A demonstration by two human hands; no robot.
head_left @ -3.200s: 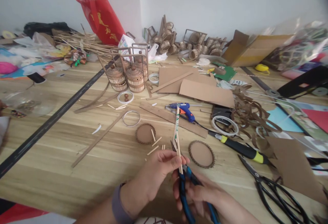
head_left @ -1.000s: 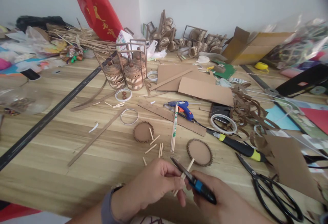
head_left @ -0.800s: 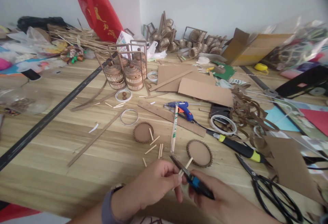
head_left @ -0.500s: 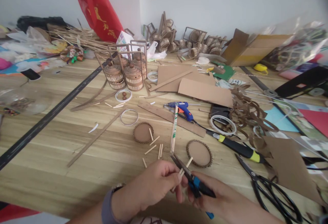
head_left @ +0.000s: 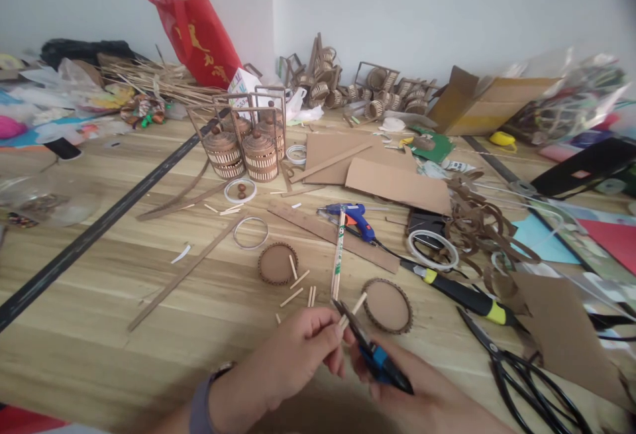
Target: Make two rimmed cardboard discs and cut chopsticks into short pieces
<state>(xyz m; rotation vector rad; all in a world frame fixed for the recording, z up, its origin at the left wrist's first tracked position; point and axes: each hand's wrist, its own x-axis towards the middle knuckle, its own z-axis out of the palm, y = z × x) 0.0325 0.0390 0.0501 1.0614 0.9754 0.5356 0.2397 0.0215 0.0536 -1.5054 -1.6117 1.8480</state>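
My left hand [head_left: 303, 348] pinches pale wooden sticks [head_left: 358, 304] between thumb and fingers. In my right hand [head_left: 397, 374] are blue-and-black cutters [head_left: 381, 360], their dark blades lying across the sticks close to my left fingertips. Short cut sticks [head_left: 291, 297] are scattered just beyond my left hand. Two round cardboard discs with braided rims lie flat, one [head_left: 278, 263] behind the short sticks and the other [head_left: 387, 305] behind my right hand. A bundle of long sticks with green print [head_left: 338, 255] points away from the blades.
A blue glue gun [head_left: 355, 217] lies beyond the bundle. Large black scissors [head_left: 521, 374] and a black-and-yellow cutter [head_left: 467, 296] are at right. Lidded woven baskets [head_left: 261, 156] stand back left, near a red bag [head_left: 196, 36]. Cardboard sheets [head_left: 397, 183] lie mid-table.
The cutters and both hands have shifted slightly left, and the cutter handles look closer together. The view has tilted a little, so the table items sit slightly lower.
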